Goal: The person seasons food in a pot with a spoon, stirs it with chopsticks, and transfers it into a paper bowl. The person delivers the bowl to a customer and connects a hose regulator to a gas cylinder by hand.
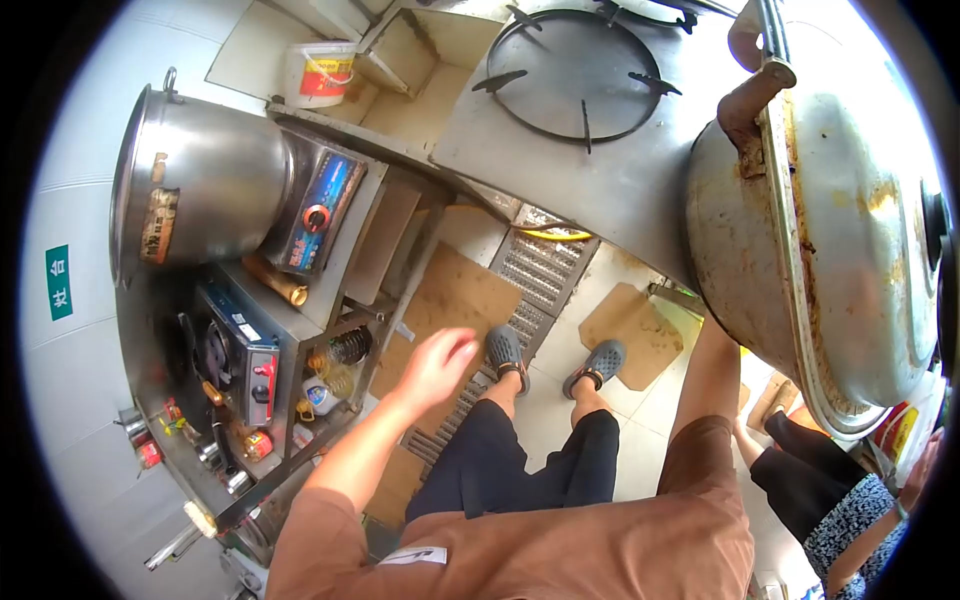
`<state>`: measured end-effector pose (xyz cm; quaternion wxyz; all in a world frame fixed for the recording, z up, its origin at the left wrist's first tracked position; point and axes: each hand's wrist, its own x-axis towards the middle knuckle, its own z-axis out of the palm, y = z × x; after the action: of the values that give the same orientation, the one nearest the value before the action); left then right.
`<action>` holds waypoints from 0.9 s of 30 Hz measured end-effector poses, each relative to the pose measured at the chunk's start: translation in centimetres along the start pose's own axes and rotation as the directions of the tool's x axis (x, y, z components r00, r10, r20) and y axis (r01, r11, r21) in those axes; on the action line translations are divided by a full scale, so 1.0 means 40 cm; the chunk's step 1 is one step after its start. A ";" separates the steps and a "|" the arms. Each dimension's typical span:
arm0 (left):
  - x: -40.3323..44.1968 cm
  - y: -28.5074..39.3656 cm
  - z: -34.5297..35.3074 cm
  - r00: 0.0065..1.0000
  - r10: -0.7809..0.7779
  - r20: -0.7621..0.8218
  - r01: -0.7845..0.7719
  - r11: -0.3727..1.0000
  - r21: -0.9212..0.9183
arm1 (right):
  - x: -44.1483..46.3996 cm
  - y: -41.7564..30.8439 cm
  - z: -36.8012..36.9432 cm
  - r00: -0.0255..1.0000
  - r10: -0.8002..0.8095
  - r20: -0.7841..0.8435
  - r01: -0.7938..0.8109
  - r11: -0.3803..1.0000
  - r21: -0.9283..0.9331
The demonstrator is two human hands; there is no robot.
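My left hand (438,366) hangs over the floor in front of my legs, slightly blurred. Its fingers are loosely bent and a little apart, and nothing shows in them. My right forearm (713,375) reaches up behind a large, stained metal pot (745,235) at the upper right, which hides that hand. The pot has a lid (865,230) with a dark knob and a rusty bracket handle (755,110) at the rim. Whether my right hand touches the pot cannot be seen.
A steel counter with a burner ring (585,140) lies ahead. At left are a tall stockpot (205,185), a boxed portable stove (325,215) and another portable stove (245,360). Cardboard (445,310) and a drain grate (545,270) cover the floor. Another person (810,490) is at right.
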<state>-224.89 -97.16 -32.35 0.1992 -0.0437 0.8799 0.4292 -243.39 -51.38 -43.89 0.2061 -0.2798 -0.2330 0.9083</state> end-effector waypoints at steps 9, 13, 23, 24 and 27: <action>0.377 0.304 0.056 0.943 -0.258 0.209 0.330 0.668 -0.667 | -0.026 -0.011 0.007 0.999 0.022 0.026 -0.024 0.997 0.074; 0.395 0.297 0.065 0.948 -0.228 0.220 0.315 0.606 -0.730 | -0.024 -0.012 0.015 0.999 0.033 0.036 -0.036 0.995 0.096; 0.418 0.294 0.040 0.924 -0.234 0.304 0.383 0.518 -0.765 | -0.023 -0.014 0.054 0.998 0.030 0.059 -0.038 0.990 0.137; 0.420 0.292 0.041 0.925 -0.213 0.316 0.381 0.504 -0.775 | -0.026 -0.014 0.058 0.998 0.032 0.059 -0.040 0.990 0.138; 0.417 0.300 0.043 0.936 -0.203 0.289 0.352 0.498 -0.792 | -0.038 -0.007 0.068 0.998 0.036 0.060 -0.045 0.988 0.146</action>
<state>-242.62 -86.74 -30.91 0.2895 -0.2400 0.5321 0.7586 -243.83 -52.78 -41.11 0.2009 -0.2422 -0.1653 0.9347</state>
